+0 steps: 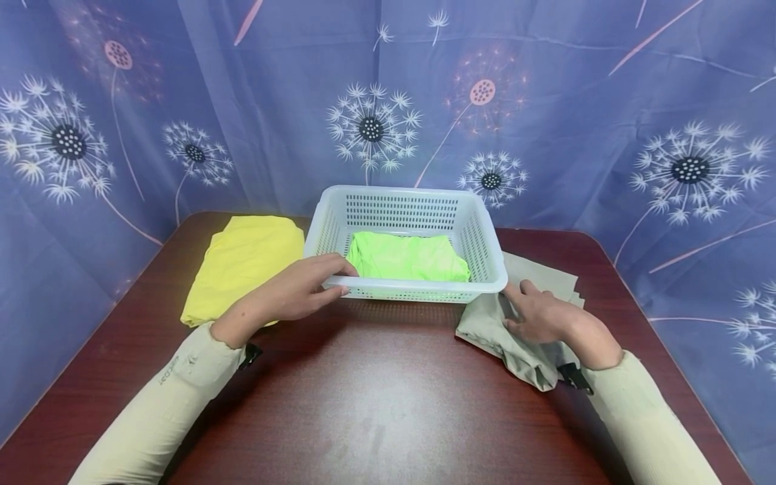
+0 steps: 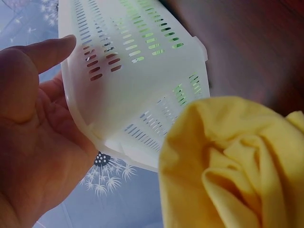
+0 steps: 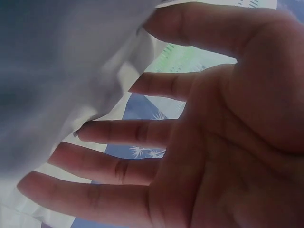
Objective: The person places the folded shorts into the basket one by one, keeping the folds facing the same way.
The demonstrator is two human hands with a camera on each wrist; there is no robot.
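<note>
From my station I log the left hand (image 1: 303, 286) pinching the basket (image 1: 418, 287) at its near-left rim. Basket sits toward the back of the table (image 1: 364, 404), green cloth (image 1: 409, 257) lying inside. Right hand (image 1: 539, 316): fingers extended and spread, touching the grey cloth (image 1: 494, 330) at basket's right. Yellow cloth (image 1: 245, 263) lies folded to basket's left.

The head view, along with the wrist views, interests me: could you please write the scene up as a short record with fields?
basket: pale, slotted; bright green cloth inside
left hand: grips the basket's near rim, toward its left corner
right hand: touches the rumpled grey cloth
yellow cloth: folded, left of the basket
table: dark reddish-brown
backdrop: blue, dandelion print
</note>
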